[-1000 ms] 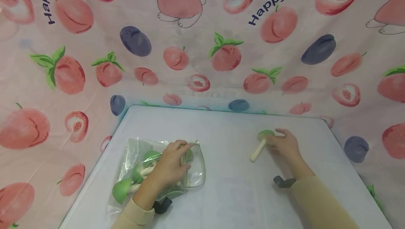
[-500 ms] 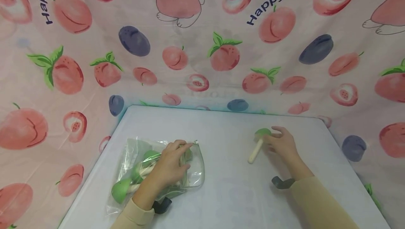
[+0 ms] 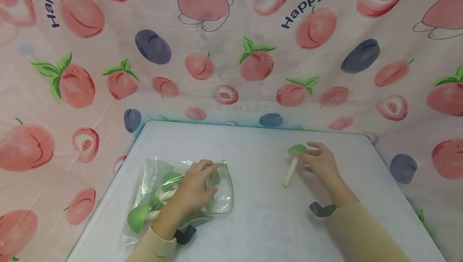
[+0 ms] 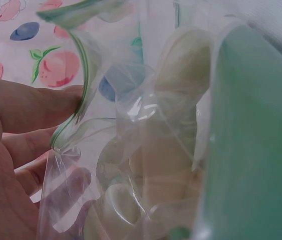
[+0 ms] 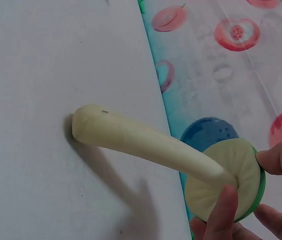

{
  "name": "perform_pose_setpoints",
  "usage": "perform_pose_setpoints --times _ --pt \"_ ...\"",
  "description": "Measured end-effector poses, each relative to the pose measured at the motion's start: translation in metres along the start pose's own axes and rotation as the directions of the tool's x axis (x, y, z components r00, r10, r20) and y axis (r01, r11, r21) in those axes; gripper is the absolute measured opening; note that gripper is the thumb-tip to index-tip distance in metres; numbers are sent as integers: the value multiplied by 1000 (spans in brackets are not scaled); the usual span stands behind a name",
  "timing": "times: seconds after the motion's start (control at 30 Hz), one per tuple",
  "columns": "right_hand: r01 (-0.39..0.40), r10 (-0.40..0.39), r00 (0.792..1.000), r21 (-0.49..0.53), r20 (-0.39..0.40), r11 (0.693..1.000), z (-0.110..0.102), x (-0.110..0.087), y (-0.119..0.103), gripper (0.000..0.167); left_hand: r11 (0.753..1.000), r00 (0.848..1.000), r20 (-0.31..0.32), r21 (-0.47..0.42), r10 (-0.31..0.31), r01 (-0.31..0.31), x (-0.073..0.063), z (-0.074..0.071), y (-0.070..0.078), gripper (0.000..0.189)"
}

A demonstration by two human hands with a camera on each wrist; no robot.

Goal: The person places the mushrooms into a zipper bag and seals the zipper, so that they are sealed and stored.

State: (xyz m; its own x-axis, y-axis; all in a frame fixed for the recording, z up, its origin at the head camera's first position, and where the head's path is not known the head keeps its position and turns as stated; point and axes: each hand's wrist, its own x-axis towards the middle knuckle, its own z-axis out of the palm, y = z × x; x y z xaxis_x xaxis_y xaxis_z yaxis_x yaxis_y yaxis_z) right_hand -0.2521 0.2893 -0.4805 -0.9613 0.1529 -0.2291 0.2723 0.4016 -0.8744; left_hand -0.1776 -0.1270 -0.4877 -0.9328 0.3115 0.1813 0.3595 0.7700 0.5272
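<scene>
At the right of the head view, my right hand [image 3: 320, 164] pinches a toy mushroom by its green cap. The pale stem of this toy mushroom [image 5: 146, 145] slants down, its end close over the white table. Thumb and fingertips lie round the cap's rim in the right wrist view. On the left, my left hand [image 3: 197, 187] grips a clear zip bag [image 3: 225, 197] near its green-edged mouth. Fingers [image 4: 25, 147] show at the zip edge, some of them seen through the plastic. Several green-capped mushrooms [image 3: 138, 217] lie inside the bag, partly hidden under my hand and forearm.
Both things are on or over a white table [image 3: 258, 189]. A pink fruit-print curtain [image 3: 213, 53] stands along the back and sides of the table. A dark strap-like piece sticks out at each wrist, the right one [image 3: 322, 209] beside the sleeve.
My right hand has shifted slightly left with the toy mushroom, whose stem now stands a little steeper. My left hand and the bag stay in place.
</scene>
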Motion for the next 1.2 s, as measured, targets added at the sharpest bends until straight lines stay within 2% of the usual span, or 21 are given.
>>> perform_pose_setpoints --times 0.5,0.9,1.2 --pt "50 -51 998 15 43 999 14 -11 -13 79 1000 1000 1 -12 13 -13 1 -4 3 68" --pt "61 -69 994 92 87 994 37 -22 -23 74 1000 1000 -2 -7 11 -11 1 -4 4 68" --pt "85 -95 991 104 95 991 55 -28 -24 69 1000 1000 9 -10 -7 7 0 -3 6 69"
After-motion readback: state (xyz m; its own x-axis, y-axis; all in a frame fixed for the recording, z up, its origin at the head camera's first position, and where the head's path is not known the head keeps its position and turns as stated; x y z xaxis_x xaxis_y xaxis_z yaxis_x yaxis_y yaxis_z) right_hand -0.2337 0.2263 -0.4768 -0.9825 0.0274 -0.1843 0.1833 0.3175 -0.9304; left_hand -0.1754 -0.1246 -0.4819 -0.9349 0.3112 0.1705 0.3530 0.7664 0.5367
